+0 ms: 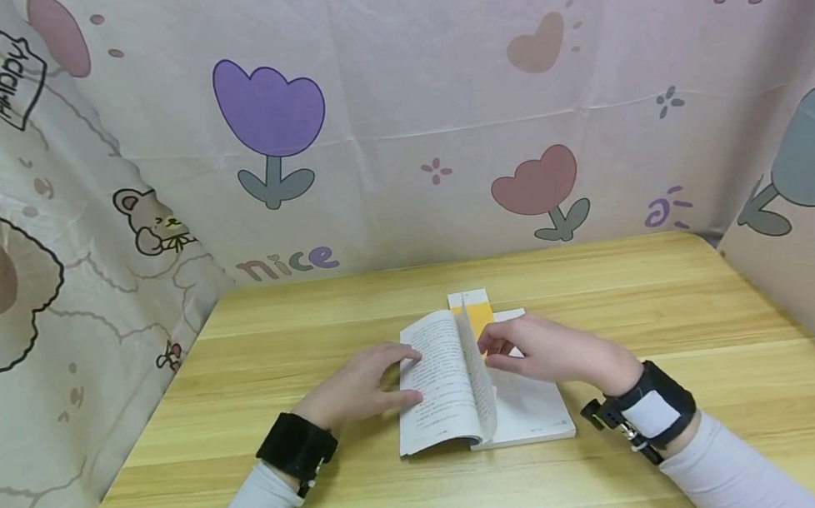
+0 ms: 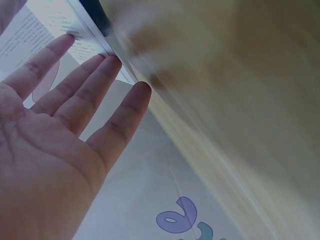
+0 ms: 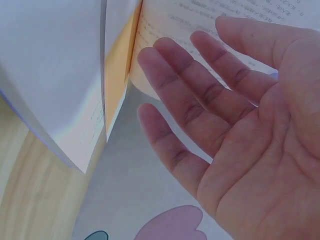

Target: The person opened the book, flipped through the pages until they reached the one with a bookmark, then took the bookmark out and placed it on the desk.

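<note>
An open book (image 1: 433, 385) lies on the table, printed text on its left page and a mostly white page (image 1: 534, 407) on the right. Between them one leaf (image 1: 476, 363) stands partly raised. My left hand (image 1: 362, 383) rests at the book's left edge, thumb and fingertips on the page margin; the left wrist view shows its fingers spread and fairly straight. Over the right page is my right hand (image 1: 532, 349), fingers loosely bent beside the raised leaf. In the right wrist view the same hand (image 3: 240, 120) holds nothing.
A yellow and white rectangular object (image 1: 468, 301) sits behind the book, partly hidden by it; its kind is unclear. The wooden table (image 1: 295, 325) meets a printed cloth backdrop (image 1: 388, 80) at the back and sides.
</note>
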### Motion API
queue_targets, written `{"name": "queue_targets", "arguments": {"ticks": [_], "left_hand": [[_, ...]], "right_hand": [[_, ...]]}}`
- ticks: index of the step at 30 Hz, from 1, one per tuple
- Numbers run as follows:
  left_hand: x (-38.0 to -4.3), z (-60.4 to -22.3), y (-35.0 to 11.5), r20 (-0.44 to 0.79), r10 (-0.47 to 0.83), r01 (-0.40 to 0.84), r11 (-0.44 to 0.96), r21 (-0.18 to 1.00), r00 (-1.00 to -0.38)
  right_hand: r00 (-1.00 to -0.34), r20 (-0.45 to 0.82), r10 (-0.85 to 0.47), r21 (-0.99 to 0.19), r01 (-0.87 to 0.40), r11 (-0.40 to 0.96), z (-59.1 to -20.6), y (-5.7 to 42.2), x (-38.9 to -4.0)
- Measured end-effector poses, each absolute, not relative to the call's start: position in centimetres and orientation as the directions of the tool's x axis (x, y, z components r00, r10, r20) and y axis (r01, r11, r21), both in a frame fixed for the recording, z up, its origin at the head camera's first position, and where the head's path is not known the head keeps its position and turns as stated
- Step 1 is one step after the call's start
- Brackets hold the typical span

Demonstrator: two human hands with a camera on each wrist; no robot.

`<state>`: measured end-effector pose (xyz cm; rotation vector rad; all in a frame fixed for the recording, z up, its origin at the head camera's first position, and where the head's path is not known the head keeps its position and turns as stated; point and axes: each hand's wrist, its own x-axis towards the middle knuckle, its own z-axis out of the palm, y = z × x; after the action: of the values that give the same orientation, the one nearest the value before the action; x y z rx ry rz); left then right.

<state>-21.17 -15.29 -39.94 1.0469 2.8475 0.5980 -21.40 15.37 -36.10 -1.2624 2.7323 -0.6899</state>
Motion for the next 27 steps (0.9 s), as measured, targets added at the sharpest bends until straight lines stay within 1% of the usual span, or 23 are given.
{"name": "queue_targets", "arguments": {"ticks": [5,8,13,17,20,24,27], "left_hand": [[-21.2,-39.9,-15.4,0.099,0.644,0.627,0.682,0.377,-0.759],[-21.2,-39.7,-15.4,0.1,0.634,0.618,0.688,0.381,-0.767],[-21.2,-39.2,-15.9,0.102,0.589,0.572,0.707,0.415,-0.802],[-21.3,-38.7,-16.4,0.124,0.55,0.547,0.73,0.409,-0.826],[-21.5,-38.3,-16.8,0.158,0.542,0.555,0.729,0.4,-0.826],[-21.8,-37.9,-17.2,0.202,0.55,0.582,0.716,0.386,-0.81],[-21.9,-37.7,-17.4,0.24,0.55,0.599,0.7,0.389,-0.8]], "right_hand": [[-0.665,0.126,-0.736,-0.439,-0.703,0.56,-36.3,14.9,-21.2],[-0.659,0.129,-0.741,-0.447,-0.705,0.55,-36.5,14.7,-21.2],[-0.65,0.147,-0.745,-0.453,-0.714,0.534,-36.7,14.3,-21.1],[-0.644,0.148,-0.75,-0.455,-0.718,0.526,-36.8,14.1,-20.9],[-0.647,0.143,-0.749,-0.437,-0.72,0.539,-36.8,13.8,-20.7],[-0.651,0.147,-0.744,-0.402,-0.727,0.557,-36.7,13.6,-20.3],[-0.642,0.153,-0.751,-0.387,-0.738,0.553,-36.7,13.4,-20.2]]}}
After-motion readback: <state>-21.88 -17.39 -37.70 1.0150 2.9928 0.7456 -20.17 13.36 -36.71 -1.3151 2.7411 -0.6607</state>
